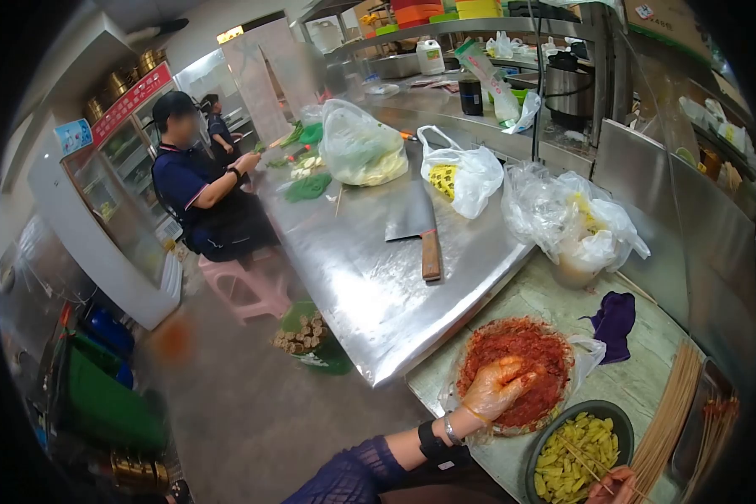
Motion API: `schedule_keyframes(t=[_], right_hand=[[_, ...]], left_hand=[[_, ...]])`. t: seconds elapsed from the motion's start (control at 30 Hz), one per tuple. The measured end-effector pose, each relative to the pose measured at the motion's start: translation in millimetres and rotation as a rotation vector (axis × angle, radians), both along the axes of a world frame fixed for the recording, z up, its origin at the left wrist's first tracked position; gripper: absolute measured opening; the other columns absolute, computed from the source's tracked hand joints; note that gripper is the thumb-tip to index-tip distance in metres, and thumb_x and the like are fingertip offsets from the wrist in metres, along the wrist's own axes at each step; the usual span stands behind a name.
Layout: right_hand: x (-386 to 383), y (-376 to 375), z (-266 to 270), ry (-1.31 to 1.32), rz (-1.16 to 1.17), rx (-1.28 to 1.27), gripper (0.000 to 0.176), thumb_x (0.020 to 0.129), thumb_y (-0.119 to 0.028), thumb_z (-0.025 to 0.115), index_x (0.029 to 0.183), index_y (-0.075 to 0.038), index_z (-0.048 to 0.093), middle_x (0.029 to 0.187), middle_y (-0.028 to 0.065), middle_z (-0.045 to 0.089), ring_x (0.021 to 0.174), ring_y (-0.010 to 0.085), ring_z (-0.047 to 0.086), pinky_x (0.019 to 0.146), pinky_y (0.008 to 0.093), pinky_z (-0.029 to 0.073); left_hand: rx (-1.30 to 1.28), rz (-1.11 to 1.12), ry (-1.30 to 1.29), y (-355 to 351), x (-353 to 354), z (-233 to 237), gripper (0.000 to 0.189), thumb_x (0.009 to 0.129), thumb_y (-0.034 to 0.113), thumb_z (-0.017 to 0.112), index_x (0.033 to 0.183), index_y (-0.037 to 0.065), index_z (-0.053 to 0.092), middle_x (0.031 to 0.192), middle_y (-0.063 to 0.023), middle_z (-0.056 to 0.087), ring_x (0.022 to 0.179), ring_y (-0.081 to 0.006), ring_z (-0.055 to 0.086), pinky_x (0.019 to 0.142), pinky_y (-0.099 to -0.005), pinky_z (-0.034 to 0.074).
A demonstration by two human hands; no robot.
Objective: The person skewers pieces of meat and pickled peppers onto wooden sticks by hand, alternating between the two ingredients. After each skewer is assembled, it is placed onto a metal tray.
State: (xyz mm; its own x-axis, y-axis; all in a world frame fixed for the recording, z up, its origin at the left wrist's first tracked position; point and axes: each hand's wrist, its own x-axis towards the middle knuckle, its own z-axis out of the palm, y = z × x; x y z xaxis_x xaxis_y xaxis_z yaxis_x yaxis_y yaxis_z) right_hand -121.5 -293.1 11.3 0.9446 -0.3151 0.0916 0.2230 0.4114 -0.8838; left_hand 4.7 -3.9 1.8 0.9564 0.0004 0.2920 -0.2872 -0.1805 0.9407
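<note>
My left hand (491, 393), in a clear plastic glove smeared red, rests over a lined bowl of red marinated meat (533, 349). Its fingers are drawn together at the meat; what lies between them is partly hidden. At the bottom edge, my right hand (615, 487) is closed on thin bamboo skewers (586, 462), which cross a dark bowl (532, 470) of pickled green peppers (592, 437). Only part of this hand shows. To its right lies a thick bundle of bamboo skewers (665, 412).
A metal tray (699, 395) holds red-tipped skewers at the right edge. A purple cloth (613, 326) lies behind the bowls. On the steel table (336, 286) lie a cleaver (413, 214) and plastic bags (462, 176). Another person (210, 185) sits across, beside a green basket (298, 319).
</note>
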Motion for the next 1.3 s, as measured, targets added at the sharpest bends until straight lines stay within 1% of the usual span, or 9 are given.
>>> schedule_keyframes(t=[0.27,0.47,0.67,0.77,0.87,1.07,1.13,1.17,1.3], right_hand=[[-1,-3,-5,-0.02,0.001,-0.022,0.025,0.096,-0.025,0.044,0.089,-0.004,0.057,0.09,0.0064,0.057,0.072,0.0141,0.048,0.065,0.0266,0.04],[1,4,6,-0.012,0.008,-0.034,0.025,0.097,-0.023,0.043,0.088,-0.004,0.056,0.089,0.0067,0.056,0.072,0.0143,0.048,0.064,0.0265,0.039],[1,5,11,0.009,0.028,-0.026,0.027,0.097,-0.023,0.041,0.087,-0.004,0.056,0.088,0.0071,0.055,0.069,0.0146,0.048,0.062,0.026,0.039],[0,6,10,0.008,0.02,-0.03,0.027,0.097,-0.024,0.041,0.087,-0.004,0.056,0.088,0.0073,0.056,0.068,0.0147,0.048,0.062,0.0259,0.04],[0,6,10,0.011,-0.003,-0.031,0.027,0.097,-0.024,0.041,0.087,-0.004,0.056,0.088,0.0076,0.056,0.067,0.0148,0.047,0.061,0.0258,0.04],[2,4,-2,-0.027,0.003,-0.011,0.03,0.096,-0.03,0.042,0.091,-0.004,0.055,0.087,0.0076,0.055,0.066,0.0154,0.05,0.057,0.0262,0.042],[2,-8,-23,-0.026,-0.117,-0.039,0.038,0.094,-0.042,0.045,0.094,-0.005,0.051,0.078,0.0082,0.05,0.06,0.0158,0.05,0.043,0.0256,0.044],[0,-6,-12,0.012,-0.22,-0.003,0.035,0.096,-0.038,0.041,0.094,-0.004,0.051,0.075,0.0082,0.049,0.056,0.0157,0.049,0.045,0.0247,0.043],[0,-25,34,-0.066,-0.233,-0.165,0.035,0.099,-0.032,0.037,0.092,-0.001,0.052,0.078,0.0119,0.055,0.054,0.0176,0.053,0.048,0.0274,0.045]], left_hand=[[-0.316,-0.048,0.247,-1,1,-17,0.021,0.09,0.013,0.058,0.102,-0.002,0.064,0.086,-0.0084,0.067,0.072,-0.0097,0.056,0.063,-0.0268,0.046],[-0.106,-0.049,0.229,0,-8,12,0.019,0.089,0.011,0.058,0.102,-0.001,0.065,0.088,-0.0067,0.068,0.075,-0.0088,0.057,0.067,-0.0247,0.047],[-0.365,-0.085,0.295,-4,-5,-5,0.018,0.089,0.009,0.057,0.1,-0.002,0.065,0.09,-0.0077,0.068,0.077,-0.0096,0.059,0.067,-0.0255,0.048],[-0.225,-0.042,0.273,1,1,-15,0.017,0.09,0.008,0.056,0.099,-0.003,0.065,0.092,-0.0071,0.068,0.078,-0.0096,0.06,0.069,-0.025,0.049],[-0.528,-0.092,0.238,-8,-3,4,0.017,0.09,0.009,0.056,0.097,-0.004,0.064,0.092,-0.0082,0.068,0.08,-0.0111,0.06,0.07,-0.0265,0.05],[-0.052,0.096,0.141,-2,-7,1,0.019,0.089,0.014,0.059,0.098,-0.003,0.063,0.089,-0.0082,0.067,0.078,-0.0122,0.06,0.071,-0.0263,0.05],[-0.171,0.173,0.191,-5,-7,11,0.019,0.089,0.017,0.061,0.096,-0.001,0.064,0.085,-0.0061,0.066,0.075,-0.014,0.06,0.069,-0.0276,0.051],[-0.175,0.132,0.366,-2,-8,19,0.017,0.09,0.016,0.058,0.097,0.001,0.064,0.094,-0.0079,0.066,0.085,-0.0143,0.06,0.073,-0.0282,0.05],[-0.299,0.021,0.21,3,4,-17,0.022,0.085,0.005,0.062,0.105,-0.003,0.06,0.099,-0.0131,0.065,0.085,-0.0188,0.064,0.075,-0.0294,0.053]])
